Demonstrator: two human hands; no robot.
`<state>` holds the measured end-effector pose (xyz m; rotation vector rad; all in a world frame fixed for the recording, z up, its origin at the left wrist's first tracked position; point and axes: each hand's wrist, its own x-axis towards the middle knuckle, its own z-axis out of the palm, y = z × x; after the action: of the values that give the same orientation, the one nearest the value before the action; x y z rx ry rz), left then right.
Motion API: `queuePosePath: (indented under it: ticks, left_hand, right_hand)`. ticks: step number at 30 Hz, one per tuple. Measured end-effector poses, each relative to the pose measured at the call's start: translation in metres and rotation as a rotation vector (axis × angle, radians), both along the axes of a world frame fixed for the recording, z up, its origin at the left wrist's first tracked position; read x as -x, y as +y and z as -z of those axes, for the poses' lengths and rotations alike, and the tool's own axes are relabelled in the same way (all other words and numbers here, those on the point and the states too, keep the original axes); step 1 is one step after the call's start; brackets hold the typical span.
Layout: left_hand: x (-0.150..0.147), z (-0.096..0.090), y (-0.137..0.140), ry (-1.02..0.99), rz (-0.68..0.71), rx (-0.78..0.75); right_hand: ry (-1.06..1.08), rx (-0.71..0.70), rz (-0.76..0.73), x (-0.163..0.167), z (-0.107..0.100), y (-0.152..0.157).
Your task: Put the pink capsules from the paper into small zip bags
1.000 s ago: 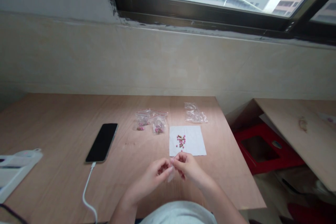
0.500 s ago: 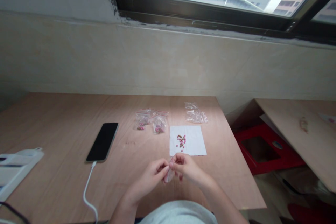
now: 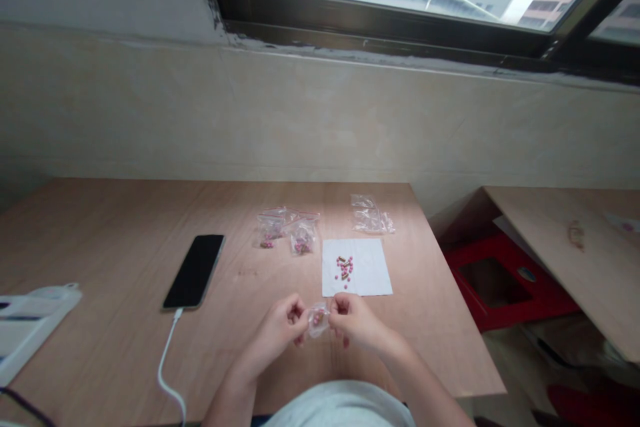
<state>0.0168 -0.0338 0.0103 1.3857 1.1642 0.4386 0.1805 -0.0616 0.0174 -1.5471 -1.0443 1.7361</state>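
Plastic bag being held between two hands at the near side of the table

Clear and small, the bag is sitting in front of the person's body, just on the near side of a white paper sheet; some pink bits are showing through its film, though their number is too small to tell. The left hand is gripping its left edge, thumb and fingertips closing on the film; the right hand is pinching the right edge in the same way; whether the bag is touching the wood below, I cannot tell.

By its look, it is probably weighing almost nothing and bending freely; the film is likely feeling thin, soft and a little slippery, so a fingertip pinch at the edges is seeming the best hold, leaving the middle unsqueezed, where the bits may be fragile.

On the paper, pink pills and darker capsules are lying in a loose group; filled bags are resting on the far left of the sheet; flat clear bags are lying beyond it; a phone is lying well apart on the left, its white cable running to the near edge.
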Motion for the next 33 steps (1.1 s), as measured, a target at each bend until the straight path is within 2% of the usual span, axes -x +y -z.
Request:
queuePosePath:
  ticks: [4, 10, 14, 20, 28, 33]
  left_hand:
    - [0.000, -0.009, -0.001, 0.039, 0.086, 0.011]
    - [-0.014, -0.026, -0.009, -0.049, 0.213, 0.084]
    - [-0.013, -0.020, -0.007, -0.016, 0.213, 0.090]
    - [0.002, -0.008, -0.002, 0.092, 0.185, 0.019]
    - [0.004, -0.015, -0.002, 0.116, 0.200, -0.037]
    - [0.007, -0.012, 0.000, 0.130, 0.204, -0.054]
  right_hand:
    - [0.003, -0.009, 0.000, 0.002, -0.001, -0.003]
    - [0.083, -0.061, -0.042, 0.008, -0.001, -0.005]
    - [0.076, -0.060, -0.039, 0.009, -0.003, -0.005]
    - [-0.023, -0.091, 0.010, 0.005, -0.009, -0.006]
    - [-0.086, -0.134, -0.011, 0.004, -0.010, -0.005]
    - [-0.105, -0.121, -0.022, 0.003, -0.012, -0.006]
